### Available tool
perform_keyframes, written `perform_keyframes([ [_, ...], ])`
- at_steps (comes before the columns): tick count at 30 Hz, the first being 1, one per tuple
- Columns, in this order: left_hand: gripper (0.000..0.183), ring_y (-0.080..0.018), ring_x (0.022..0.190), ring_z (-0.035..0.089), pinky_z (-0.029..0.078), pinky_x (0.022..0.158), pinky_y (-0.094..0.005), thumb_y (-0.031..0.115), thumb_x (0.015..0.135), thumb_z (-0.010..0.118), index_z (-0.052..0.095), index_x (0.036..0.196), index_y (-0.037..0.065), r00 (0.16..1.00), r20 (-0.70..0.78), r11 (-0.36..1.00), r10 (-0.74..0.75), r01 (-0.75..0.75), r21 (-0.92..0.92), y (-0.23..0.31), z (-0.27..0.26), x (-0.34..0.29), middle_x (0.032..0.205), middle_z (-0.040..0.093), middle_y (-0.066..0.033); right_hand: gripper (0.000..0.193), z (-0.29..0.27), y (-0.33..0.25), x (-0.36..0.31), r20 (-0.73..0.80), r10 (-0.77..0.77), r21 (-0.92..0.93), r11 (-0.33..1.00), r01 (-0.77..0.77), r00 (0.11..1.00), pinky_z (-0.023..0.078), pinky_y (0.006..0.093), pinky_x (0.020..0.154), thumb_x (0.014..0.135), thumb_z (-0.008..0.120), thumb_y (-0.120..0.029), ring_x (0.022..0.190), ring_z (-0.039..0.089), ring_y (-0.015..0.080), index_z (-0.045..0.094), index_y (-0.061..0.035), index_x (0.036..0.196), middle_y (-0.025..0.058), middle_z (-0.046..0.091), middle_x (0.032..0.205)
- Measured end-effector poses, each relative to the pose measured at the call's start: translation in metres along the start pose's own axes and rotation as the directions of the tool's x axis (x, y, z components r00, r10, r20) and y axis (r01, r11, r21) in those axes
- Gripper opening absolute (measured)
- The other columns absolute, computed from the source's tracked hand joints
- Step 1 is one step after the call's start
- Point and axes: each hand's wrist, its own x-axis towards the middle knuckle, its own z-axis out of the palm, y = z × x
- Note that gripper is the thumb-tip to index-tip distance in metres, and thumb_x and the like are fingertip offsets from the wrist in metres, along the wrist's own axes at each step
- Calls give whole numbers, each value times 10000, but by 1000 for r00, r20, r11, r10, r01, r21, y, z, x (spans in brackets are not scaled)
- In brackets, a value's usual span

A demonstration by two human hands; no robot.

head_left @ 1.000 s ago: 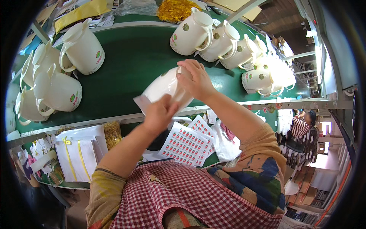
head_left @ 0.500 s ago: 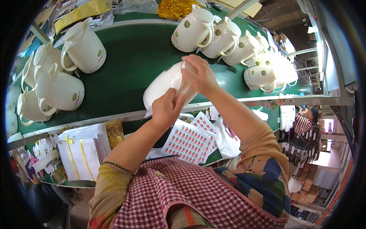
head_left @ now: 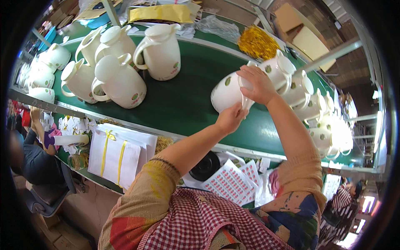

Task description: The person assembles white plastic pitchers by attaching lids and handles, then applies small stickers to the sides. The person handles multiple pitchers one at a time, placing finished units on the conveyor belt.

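- The right hand (head_left: 259, 85) has its grip closed over the top end and handle of a cream jug (head_left: 227, 92), which lies tilted on its side over the green belt (head_left: 183, 100).
- The left hand (head_left: 230, 118) touches the jug's lower side, fingers pinched together; it seems to press something small against the jug, but the hand covers the spot and I cannot tell what.
- The jug carries small green oval marks and sits just left of a row of similar marked jugs (head_left: 300, 89) running off to the right along the belt.
- A separate cluster of cream jugs (head_left: 118, 81) stands upright on the belt to the left, well apart from the held one; these show a small coloured mark low on the body.
- A yellow crinkled heap (head_left: 257, 42) lies beyond the belt, near the top of the row.
- On the bench (head_left: 93, 177) below the belt's near edge lie a sheet of red stickers (head_left: 231, 183), a black round object (head_left: 206, 166) and a white stack tied with yellow ribbon (head_left: 114, 156).
- Another person's hand (head_left: 36, 121) shows at the far left edge, beside a roll of tape (head_left: 71, 140).
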Motion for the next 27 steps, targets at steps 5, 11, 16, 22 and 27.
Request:
perform_keyframes([
  [5,507,-387,1147,510,418,976,-443,59,758,689,503,1230,37,687,-663,954,297,-190,230,-21,-157,20,1295,504,-224,553,-1,-44,109,-222,-65,-29,998,60,973,464,423,915,788,669,-552,1087,586,306,686,-81,1077,108,609,1226],
  [11,762,-446,1369,258,189,1132,-490,86,785,582,234,1456,-10,610,-756,807,238,310,504,-43,-263,64,1481,242,-279,790,49,-117,279,-109,148,-34,988,-153,983,416,419,1021,770,593,-658,1245,505,330,510,-142,1363,139,514,1376],
  [16,438,-408,1070,539,403,948,-465,193,788,632,525,1182,35,636,-771,858,-42,419,298,-41,-281,69,1154,573,-213,836,72,-107,309,270,215,-23,976,-217,939,395,412,1044,743,582,-637,1273,479,331,464,-144,1409,172,466,1415],
  [22,353,-385,809,645,499,699,-448,354,753,754,561,855,77,767,-641,886,29,277,372,-20,-237,38,814,671,-173,752,35,-65,238,152,-79,186,981,50,985,421,394,998,714,679,-422,1189,513,325,476,-117,1371,166,492,1310],
  [27,336,-340,785,662,524,684,-409,355,713,782,655,883,95,829,-559,895,-26,268,356,1,-205,12,816,680,-146,719,12,-66,163,138,-111,263,962,72,984,461,389,955,677,708,-356,1135,532,336,489,-134,1325,143,475,1275],
])
